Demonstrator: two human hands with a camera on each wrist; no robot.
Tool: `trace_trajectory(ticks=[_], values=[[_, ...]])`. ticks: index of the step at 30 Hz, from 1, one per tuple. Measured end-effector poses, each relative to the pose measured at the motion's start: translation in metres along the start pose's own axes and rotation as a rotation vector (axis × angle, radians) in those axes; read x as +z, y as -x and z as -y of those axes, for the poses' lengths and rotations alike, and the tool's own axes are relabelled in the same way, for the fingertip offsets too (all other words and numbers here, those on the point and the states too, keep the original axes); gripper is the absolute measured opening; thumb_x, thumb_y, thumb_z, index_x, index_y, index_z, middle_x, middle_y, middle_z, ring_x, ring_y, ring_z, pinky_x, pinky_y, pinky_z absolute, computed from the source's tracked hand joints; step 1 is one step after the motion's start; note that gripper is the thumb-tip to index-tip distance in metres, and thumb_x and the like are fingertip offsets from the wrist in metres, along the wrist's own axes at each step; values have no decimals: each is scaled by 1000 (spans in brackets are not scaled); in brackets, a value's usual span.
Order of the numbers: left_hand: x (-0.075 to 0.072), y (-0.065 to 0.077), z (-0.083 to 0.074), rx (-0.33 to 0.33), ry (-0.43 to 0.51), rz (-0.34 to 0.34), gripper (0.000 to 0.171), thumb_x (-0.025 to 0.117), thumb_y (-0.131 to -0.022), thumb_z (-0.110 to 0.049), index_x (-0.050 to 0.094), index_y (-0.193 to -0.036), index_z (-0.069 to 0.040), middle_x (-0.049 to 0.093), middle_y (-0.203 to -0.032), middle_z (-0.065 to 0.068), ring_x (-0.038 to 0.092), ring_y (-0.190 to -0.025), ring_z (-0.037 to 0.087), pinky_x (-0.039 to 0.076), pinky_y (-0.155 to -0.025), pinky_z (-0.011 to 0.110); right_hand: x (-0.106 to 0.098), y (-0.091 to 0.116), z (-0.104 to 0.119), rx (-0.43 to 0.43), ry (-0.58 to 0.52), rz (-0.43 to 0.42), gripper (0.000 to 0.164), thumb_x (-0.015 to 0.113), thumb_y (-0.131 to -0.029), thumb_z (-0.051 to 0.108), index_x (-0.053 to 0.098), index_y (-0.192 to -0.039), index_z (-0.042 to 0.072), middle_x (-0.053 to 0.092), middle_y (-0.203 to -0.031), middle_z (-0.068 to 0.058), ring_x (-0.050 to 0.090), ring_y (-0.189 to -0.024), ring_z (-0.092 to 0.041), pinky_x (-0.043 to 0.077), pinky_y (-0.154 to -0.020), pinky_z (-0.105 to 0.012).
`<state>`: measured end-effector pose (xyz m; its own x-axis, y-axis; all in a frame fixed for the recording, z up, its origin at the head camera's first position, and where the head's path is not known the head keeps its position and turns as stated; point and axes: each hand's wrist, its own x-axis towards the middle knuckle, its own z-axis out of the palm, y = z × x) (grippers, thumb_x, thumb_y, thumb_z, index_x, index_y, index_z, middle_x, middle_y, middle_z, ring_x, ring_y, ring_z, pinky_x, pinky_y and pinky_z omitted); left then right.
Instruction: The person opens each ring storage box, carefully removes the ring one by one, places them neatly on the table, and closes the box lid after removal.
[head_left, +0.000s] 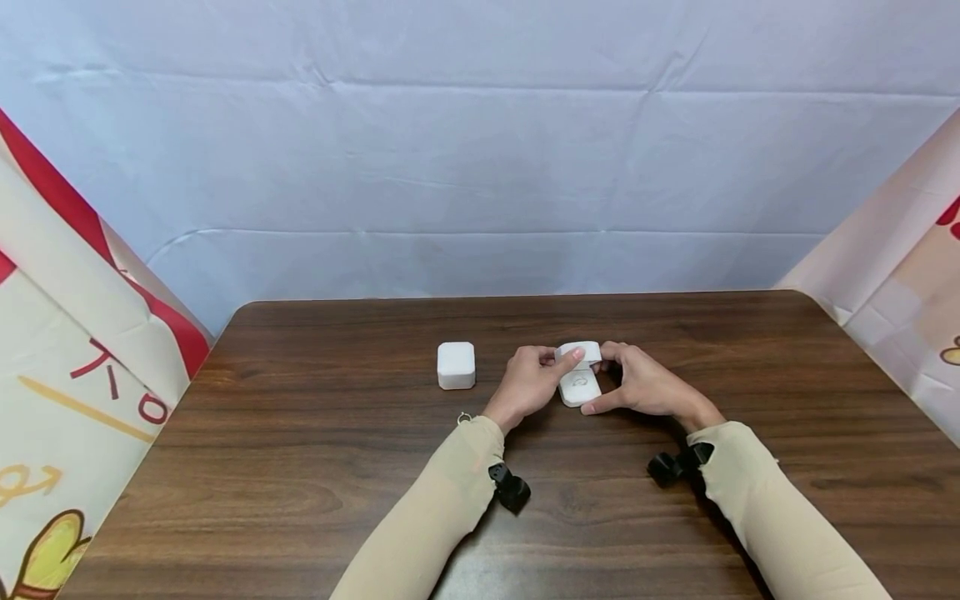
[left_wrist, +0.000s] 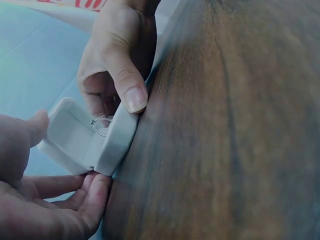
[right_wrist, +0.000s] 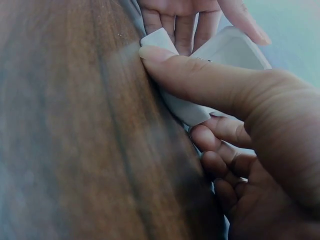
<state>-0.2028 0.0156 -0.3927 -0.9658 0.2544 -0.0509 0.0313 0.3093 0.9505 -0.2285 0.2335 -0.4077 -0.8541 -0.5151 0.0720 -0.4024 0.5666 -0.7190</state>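
On the table stands a small white ring box (head_left: 572, 398) with its lid (head_left: 588, 353) raised. A thin silvery ring (left_wrist: 101, 131) with a beaded look sits upright inside it. My left hand (head_left: 523, 385) holds the lid, thumb on its front edge and fingers behind by the hinge side. With thumb and fingers on either side, my right hand (head_left: 647, 385) grips the base; the thumb presses the near corner (right_wrist: 176, 72). In the right wrist view that thumb covers most of the box's inside.
A second white box (head_left: 456, 365), closed, stands to the left on the brown wooden table (head_left: 315, 467). Pale blue cloth (head_left: 480, 167) hangs behind the table's far edge. Patterned cloths (head_left: 90, 367) hang at both sides.
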Motion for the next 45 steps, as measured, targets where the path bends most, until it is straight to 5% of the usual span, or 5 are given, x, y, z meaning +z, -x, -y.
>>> trace_trajectory(ticks=[21,45], values=[[-1,-1,-1,-48,-5,-19,61,58,-102,-49,63,-134,2,68,-124,12,63,-114,21,51,-95,39,0,-4,-1,21,10,-17,52,98,-66,25,63,-98,5,61,-93,-7,53,-88,-22,44,-78,-30],[1,-1,-2,-63,2,-47,60,61,-101,-49,64,-132,3,69,-120,12,64,-111,21,52,-93,39,-6,0,-4,31,-17,-19,45,97,-68,26,69,-100,11,64,-97,-4,57,-91,-23,48,-80,-29]])
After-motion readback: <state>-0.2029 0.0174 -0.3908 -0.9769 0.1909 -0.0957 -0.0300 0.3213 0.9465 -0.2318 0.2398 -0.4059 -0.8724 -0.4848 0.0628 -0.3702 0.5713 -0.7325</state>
